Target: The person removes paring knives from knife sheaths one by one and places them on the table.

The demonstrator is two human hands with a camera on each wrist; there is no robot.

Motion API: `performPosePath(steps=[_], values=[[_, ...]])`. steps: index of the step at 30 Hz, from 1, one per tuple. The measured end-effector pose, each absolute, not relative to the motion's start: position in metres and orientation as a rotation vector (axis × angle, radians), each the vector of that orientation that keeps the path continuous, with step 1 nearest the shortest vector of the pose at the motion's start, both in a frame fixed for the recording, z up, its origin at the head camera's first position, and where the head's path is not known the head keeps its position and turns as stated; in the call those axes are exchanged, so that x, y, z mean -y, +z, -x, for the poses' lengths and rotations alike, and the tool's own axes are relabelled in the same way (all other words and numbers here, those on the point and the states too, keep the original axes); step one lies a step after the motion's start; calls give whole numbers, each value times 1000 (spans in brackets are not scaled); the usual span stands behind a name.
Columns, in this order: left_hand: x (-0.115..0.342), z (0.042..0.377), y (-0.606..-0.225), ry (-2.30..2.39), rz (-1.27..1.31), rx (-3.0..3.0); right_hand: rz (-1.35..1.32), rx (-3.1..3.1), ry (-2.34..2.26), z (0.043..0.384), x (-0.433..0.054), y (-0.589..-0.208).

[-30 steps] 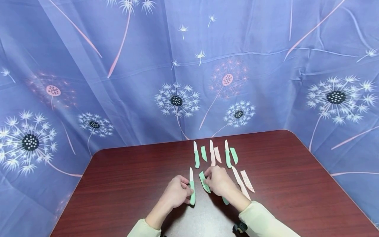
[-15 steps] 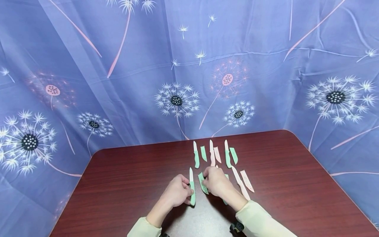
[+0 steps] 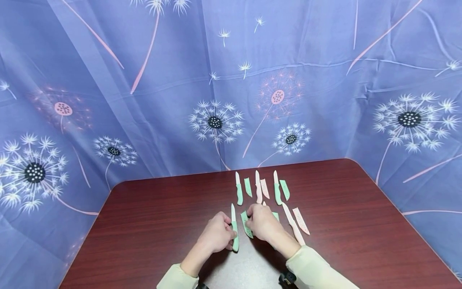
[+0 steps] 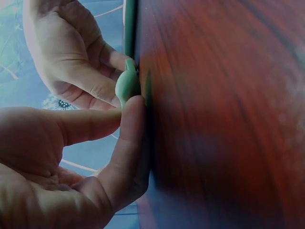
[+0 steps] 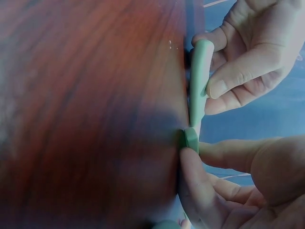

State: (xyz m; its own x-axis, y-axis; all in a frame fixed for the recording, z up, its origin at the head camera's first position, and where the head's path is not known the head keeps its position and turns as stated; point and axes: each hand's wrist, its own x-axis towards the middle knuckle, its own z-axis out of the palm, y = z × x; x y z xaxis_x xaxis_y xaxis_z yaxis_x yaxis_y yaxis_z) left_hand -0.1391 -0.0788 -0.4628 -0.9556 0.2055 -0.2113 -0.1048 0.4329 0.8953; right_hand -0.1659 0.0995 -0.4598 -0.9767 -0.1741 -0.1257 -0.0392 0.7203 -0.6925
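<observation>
In the head view my left hand [image 3: 216, 233] pinches the light green handle of a small paring knife [image 3: 235, 239], its white blade pointing away toward the back. Just to the right, my right hand [image 3: 265, 222] pinches a green knife sheath [image 3: 244, 218] between thumb and fingers. The right wrist view has the sheath [image 5: 191, 139] close by the knife handle [image 5: 200, 76], low over the table. Rounded handle end [image 4: 127, 87] and thumb show in the left wrist view. Under my right hand, another green piece [image 3: 276, 216] is mostly hidden.
Along the back of the dark red table [image 3: 162, 224] lie a green knife [image 3: 240, 193], a pink knife [image 3: 258, 190] and another green knife [image 3: 277, 193], each beside a matching sheath. A pink knife [image 3: 294, 224] and pink sheath [image 3: 301, 220] lie right. A blue curtain [image 3: 162, 132] hangs behind.
My right hand has slid the green sheath slightly left, closer to the knife. The left hand stays on the handle almost unmoved.
</observation>
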Motion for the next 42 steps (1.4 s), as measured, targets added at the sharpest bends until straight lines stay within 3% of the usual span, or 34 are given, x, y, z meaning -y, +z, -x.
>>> performPosePath(steps=[42], values=[[85, 138, -461, 1504, -173, -2414, 231, -2770, -1065, 160, -103, -453]])
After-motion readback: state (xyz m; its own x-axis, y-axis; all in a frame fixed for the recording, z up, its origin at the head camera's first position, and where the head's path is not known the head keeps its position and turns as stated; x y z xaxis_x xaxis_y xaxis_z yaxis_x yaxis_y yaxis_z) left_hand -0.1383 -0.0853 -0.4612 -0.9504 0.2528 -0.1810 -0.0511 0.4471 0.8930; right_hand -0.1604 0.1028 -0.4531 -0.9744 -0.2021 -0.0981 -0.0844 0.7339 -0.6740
